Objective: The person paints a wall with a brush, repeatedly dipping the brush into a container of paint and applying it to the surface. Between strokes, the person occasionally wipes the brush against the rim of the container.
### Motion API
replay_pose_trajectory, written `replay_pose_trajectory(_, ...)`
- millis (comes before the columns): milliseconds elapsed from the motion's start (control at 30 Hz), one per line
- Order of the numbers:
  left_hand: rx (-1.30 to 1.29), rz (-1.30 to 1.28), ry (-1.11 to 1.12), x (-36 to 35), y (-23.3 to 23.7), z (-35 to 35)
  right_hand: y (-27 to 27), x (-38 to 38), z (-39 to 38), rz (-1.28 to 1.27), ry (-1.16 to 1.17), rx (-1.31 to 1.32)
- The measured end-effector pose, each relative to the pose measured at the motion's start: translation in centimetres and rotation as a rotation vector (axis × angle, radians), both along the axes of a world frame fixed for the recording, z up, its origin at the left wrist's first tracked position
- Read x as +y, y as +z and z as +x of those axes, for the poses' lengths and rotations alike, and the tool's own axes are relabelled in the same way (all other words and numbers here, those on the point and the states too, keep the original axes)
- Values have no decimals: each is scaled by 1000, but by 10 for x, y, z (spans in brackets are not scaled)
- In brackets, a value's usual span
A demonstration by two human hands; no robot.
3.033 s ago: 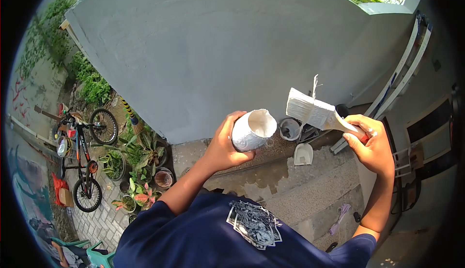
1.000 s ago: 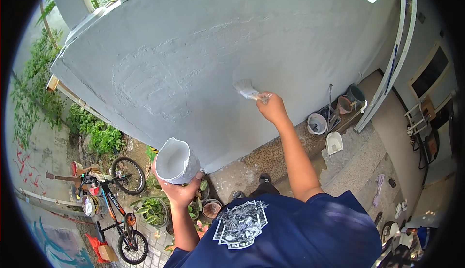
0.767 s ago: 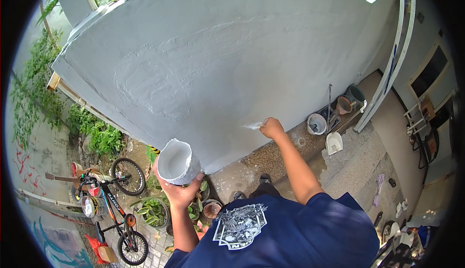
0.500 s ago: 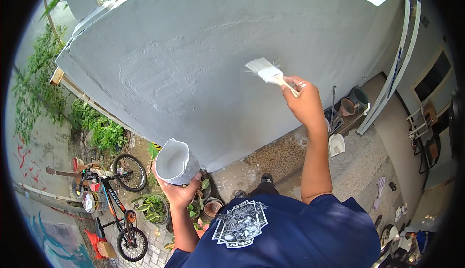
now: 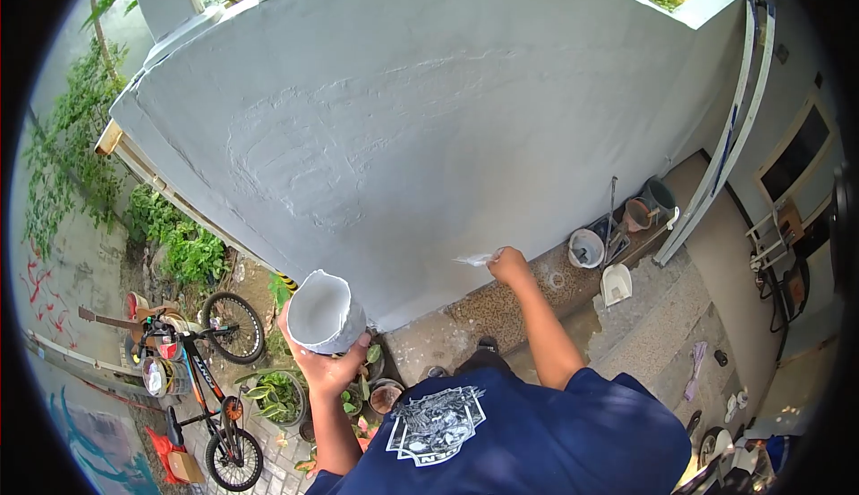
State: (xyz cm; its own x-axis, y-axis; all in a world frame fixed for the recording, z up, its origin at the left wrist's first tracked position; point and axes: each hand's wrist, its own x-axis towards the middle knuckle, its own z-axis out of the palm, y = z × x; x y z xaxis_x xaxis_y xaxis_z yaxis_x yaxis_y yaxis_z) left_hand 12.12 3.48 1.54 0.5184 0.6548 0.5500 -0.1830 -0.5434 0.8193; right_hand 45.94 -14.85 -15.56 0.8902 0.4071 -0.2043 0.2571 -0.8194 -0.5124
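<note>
My left hand [image 5: 329, 372] is wrapped round a paint-smeared white cup [image 5: 347, 327] with a ragged rim, its pale inside facing up at me. Out in front, my right hand [image 5: 510, 267] grips a paintbrush [image 5: 472, 260]; the white bristles point left, and the handle is hidden by the fingers. Behind the brush stands a grey wall [image 5: 403, 155] with rough, ridged patches on its left half. In this view the bristles overlap the wall's lower part.
Potted plants [image 5: 277, 397] stand below the cup, and a bicycle [image 5: 210, 379] is parked on the left. At the wall's right foot are a white bucket [image 5: 586, 249], a dustpan [image 5: 616, 286] and dark pots [image 5: 660, 193]. A ladder [image 5: 729, 137] leans at the right.
My right hand has come down and left with the brush, from the wall's middle to its lower part. The left hand still holds the cup, slightly lower in view.
</note>
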Motion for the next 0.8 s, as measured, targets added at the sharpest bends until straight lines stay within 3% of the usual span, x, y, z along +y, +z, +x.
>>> replay_pose_trajectory(33, -56, -105, -2, -3, 0, 1, 38, -5, -7, 106, -6, -51)
replay_pose_trajectory(167, 5, -51, 53, 5, -4, 4, 209, -12, -30, 651, -78, -245)
replay_pose_trajectory(200, 18, -51, 50, 6, -4, 5, 227, -5, -33, 816, -82, -356)
replay_pose_trajectory(300, 34, -60, 52, 7, -5, 11, 223, 27, -27, 770, -31, -396)
replay_pose_trajectory(433, 60, -11, 34, 8, -4, 12, 49, 71, -5, 838, -29, -509)
replay_pose_trajectory(533, 71, -8, 13, 7, 1, 13, -21, 71, -5, 817, -46, -485)
replay_pose_trajectory(600, 103, -38, -4, 3, 7, 14, -62, 54, -5, 620, -38, -378)
replay_pose_trajectory(667, 127, -29, 21, 4, 4, 16, -80, 29, -7, 268, -58, -79)
replay_pose_trajectory(733, 129, 10, 12, 0, 5, 16, -164, 3, 11, -45, 104, 2)
replay_pose_trajectory(800, 87, 43, -27, -5, 14, 20, -158, 9, 14, 2, 68, 3)
